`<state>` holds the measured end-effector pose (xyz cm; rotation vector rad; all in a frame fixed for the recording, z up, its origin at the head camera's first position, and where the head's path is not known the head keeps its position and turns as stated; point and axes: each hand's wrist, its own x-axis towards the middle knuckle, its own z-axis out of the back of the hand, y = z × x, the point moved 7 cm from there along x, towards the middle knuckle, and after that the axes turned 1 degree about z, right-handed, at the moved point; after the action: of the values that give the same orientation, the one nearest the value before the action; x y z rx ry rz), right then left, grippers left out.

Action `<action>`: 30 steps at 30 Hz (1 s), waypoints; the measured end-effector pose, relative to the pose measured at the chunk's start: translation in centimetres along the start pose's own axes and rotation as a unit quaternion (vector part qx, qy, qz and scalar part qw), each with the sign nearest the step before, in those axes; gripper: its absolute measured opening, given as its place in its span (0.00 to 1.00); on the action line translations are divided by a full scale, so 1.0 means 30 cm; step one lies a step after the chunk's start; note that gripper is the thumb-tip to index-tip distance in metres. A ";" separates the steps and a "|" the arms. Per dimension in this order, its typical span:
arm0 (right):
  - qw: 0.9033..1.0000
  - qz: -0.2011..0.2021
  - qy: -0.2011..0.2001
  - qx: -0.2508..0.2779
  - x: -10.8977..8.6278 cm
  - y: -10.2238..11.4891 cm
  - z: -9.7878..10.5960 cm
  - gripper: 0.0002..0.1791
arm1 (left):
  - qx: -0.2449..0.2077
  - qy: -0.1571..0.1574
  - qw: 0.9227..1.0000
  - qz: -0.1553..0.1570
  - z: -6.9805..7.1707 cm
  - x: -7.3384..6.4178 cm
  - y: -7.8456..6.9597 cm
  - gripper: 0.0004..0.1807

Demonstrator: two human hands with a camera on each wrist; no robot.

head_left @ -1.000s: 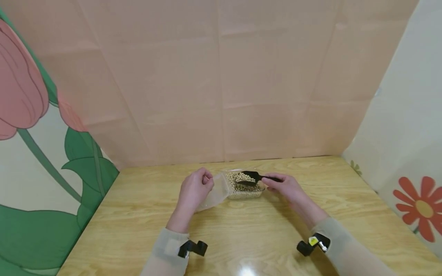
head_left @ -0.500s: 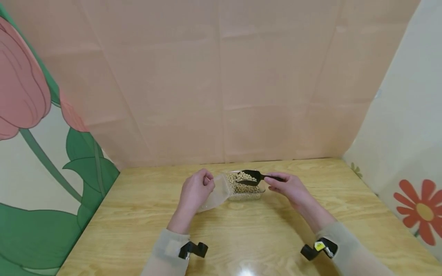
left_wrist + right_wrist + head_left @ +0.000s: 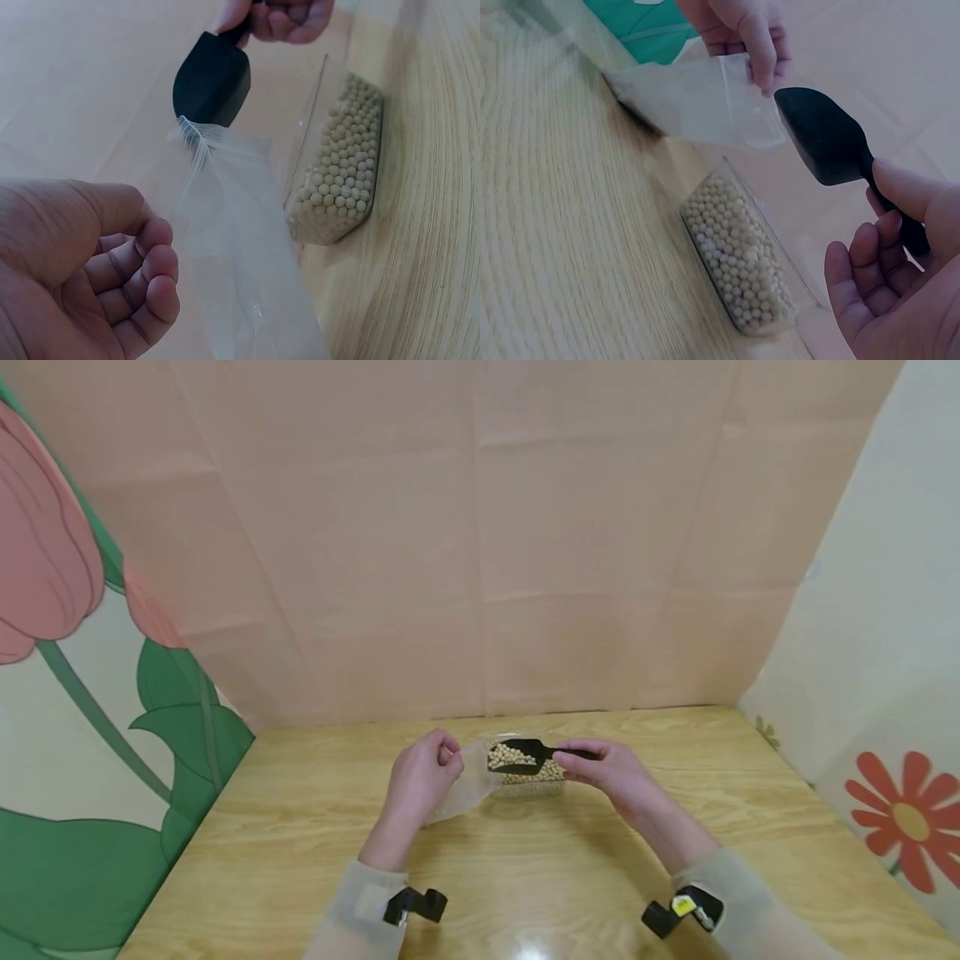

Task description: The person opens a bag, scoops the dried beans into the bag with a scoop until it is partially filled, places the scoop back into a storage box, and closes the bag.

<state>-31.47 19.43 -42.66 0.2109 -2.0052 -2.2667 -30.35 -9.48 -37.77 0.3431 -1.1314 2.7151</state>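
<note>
A black scoop [image 3: 528, 757] heaped with pale round beans [image 3: 512, 756] is gripped by its handle in my right hand [image 3: 611, 772]. Its tip meets the mouth of a translucent plastic bag [image 3: 240, 225], as the left wrist view shows. My left hand [image 3: 426, 770] pinches the bag's edge between thumb and curled fingers, keeping it upright. Under the scoop stands a clear rectangular container [image 3: 739, 251] full of the same beans. In the right wrist view the scoop's underside [image 3: 821, 135] faces the camera, so its load is hidden there.
Everything rests on a wood-grain table [image 3: 525, 868]. A pink sheet [image 3: 480, 568] hangs behind its back edge. A wall with painted leaves [image 3: 75, 860] rises at the left, one with a red flower [image 3: 907, 822] at the right.
My right hand has lifted the loaded scoop from over the container and carried it left to the bag's mouth. My left hand and the bag have hardly moved.
</note>
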 end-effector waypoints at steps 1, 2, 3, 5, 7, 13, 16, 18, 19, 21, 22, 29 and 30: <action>1.000 0.002 0.001 -0.003 0.001 0.001 -0.008 0.29 | 0.001 -0.001 1.000 -0.003 0.001 0.001 -0.001 0.03; 1.000 0.003 0.002 -0.007 0.003 0.002 -0.015 0.28 | 0.001 -0.002 1.000 -0.005 0.001 0.002 -0.001 0.03; 1.000 0.004 0.003 -0.011 0.004 0.004 -0.023 0.27 | 0.003 -0.002 1.000 -0.006 0.002 0.002 -0.002 0.03; 1.000 0.005 0.006 -0.024 0.008 0.006 -0.038 0.25 | 0.005 -0.003 1.000 -0.007 0.003 0.003 -0.002 0.03; 0.999 0.004 0.008 -0.039 0.011 0.007 -0.051 0.24 | 0.005 -0.003 1.000 -0.004 0.003 0.002 0.000 0.03; 0.997 -0.002 0.009 -0.077 0.016 0.024 -0.077 0.24 | 0.001 -0.005 1.000 -0.005 0.006 0.001 -0.001 0.04; 0.995 0.001 0.005 -0.101 0.022 0.043 -0.084 0.24 | -0.002 -0.002 1.000 -0.005 0.004 0.002 -0.003 0.04; 0.992 0.005 0.003 -0.124 0.028 0.058 -0.090 0.23 | -0.003 -0.003 1.000 -0.007 0.004 0.003 -0.004 0.04; 0.991 0.009 0.003 -0.135 0.029 0.067 -0.094 0.23 | -0.002 -0.005 1.000 -0.009 0.006 0.003 -0.004 0.04; 0.988 0.019 0.002 -0.154 0.033 0.086 -0.102 0.21 | -0.001 -0.007 1.000 -0.009 0.008 0.002 -0.006 0.03; 0.986 0.025 0.003 -0.163 0.034 0.096 -0.106 0.21 | -0.001 -0.007 1.000 -0.008 0.010 0.001 -0.006 0.03; 0.979 0.037 0.004 -0.202 0.038 0.133 -0.126 0.20 | -0.009 -0.001 1.000 0.000 0.013 -0.001 -0.004 0.03; 0.978 0.038 0.002 -0.207 0.038 0.136 -0.128 0.20 | -0.010 0.000 1.000 0.001 0.013 -0.002 -0.004 0.03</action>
<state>-31.96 14.98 -39.11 0.0980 -1.4595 -2.5576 -30.21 -9.68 -37.43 0.3394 -1.1591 2.7038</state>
